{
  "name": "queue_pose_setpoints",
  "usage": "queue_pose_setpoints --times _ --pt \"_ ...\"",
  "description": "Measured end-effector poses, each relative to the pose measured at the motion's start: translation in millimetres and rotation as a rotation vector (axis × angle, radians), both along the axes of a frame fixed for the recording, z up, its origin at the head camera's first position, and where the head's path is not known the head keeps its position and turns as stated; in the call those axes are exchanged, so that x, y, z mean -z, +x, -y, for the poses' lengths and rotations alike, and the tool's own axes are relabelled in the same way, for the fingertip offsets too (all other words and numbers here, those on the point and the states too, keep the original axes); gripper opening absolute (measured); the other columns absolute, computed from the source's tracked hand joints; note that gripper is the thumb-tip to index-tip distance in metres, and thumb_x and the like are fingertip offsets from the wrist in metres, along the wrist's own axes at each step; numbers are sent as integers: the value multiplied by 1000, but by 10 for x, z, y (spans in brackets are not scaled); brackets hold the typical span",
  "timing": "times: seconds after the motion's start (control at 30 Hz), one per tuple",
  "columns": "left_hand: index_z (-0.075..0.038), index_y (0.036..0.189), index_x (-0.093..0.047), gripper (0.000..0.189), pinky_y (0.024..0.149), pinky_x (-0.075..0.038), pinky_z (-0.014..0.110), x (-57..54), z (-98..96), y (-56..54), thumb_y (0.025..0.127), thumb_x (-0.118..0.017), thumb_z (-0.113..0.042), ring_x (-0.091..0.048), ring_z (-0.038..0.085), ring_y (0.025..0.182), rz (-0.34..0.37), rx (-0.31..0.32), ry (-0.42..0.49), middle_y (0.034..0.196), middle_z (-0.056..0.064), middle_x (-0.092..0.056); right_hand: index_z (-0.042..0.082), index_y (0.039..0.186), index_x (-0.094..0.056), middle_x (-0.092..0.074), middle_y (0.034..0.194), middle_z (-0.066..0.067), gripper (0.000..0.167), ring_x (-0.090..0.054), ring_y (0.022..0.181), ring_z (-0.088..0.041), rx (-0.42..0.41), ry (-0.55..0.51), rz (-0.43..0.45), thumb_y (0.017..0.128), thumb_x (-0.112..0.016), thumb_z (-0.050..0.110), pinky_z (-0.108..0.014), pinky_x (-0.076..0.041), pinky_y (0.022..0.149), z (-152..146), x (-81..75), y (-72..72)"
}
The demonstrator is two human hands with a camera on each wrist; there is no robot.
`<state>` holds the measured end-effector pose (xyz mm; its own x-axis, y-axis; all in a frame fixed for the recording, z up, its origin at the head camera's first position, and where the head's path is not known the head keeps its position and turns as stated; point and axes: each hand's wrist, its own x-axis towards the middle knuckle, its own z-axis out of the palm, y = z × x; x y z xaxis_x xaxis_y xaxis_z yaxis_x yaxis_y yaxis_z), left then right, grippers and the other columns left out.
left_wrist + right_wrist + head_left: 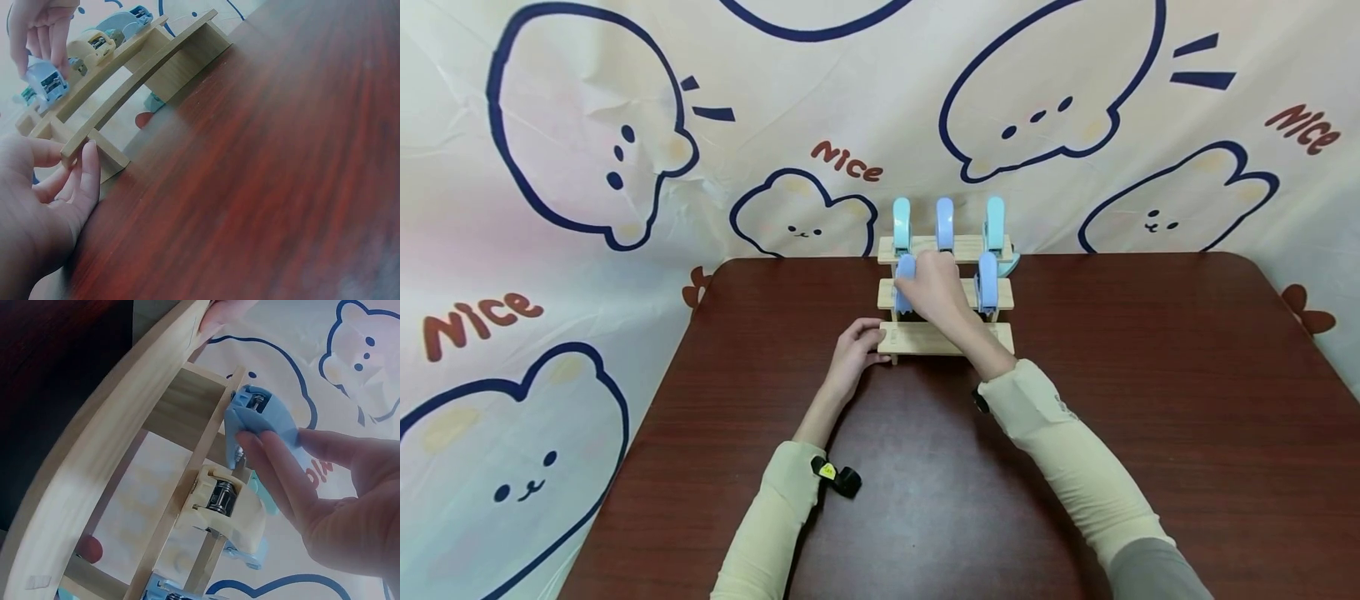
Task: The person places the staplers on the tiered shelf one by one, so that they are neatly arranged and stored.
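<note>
A three-tiered wooden rack (925, 339) stands near the table's far edge. My left hand (850, 354) grips the left end of its front slat, thumb and fingers around the wood (74, 150). With my right hand (936, 287) I pinch a blue plastic spring clip (269, 419) at the left end of the middle slat. Beside it on that slat sits a cream clip (240, 515), hidden behind my hand in the head view. Another blue clip (987, 283) stands farther right.
Along the back slat stand a teal clip (902, 225), a blue one (944, 223) and another teal one (994, 223). A light teal piece (1011, 265) shows behind the rack's right end. A printed curtain (700, 192) hangs behind the brown table (1112, 350).
</note>
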<state>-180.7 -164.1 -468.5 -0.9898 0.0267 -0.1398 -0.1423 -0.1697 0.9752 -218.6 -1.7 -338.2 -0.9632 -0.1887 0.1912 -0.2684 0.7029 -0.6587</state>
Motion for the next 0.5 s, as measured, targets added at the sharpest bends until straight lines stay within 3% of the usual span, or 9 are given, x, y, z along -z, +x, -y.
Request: queue_pose_setpoints --times 0.27,0.5 --pt "5 130 -59 29 72 -60 28 8 -4 4 104 -58 -8 -60 16 89 10 10 -16 108 9 -59 13 56 -40 -35 50 2 45 -36 45 -11 -10 21 58 94 -63 4 -22 -30 45 23 0 -68" --pt "7 128 -59 29 69 -60 26 -9 -11 -6 103 -58 -6 -61 15 88 0 -5 3 113 10 -59 12 57 -42 -37 50 2 45 -39 44 -12 -9 52 70 95 -66 8 -23 -33 46 42 -16 -116"
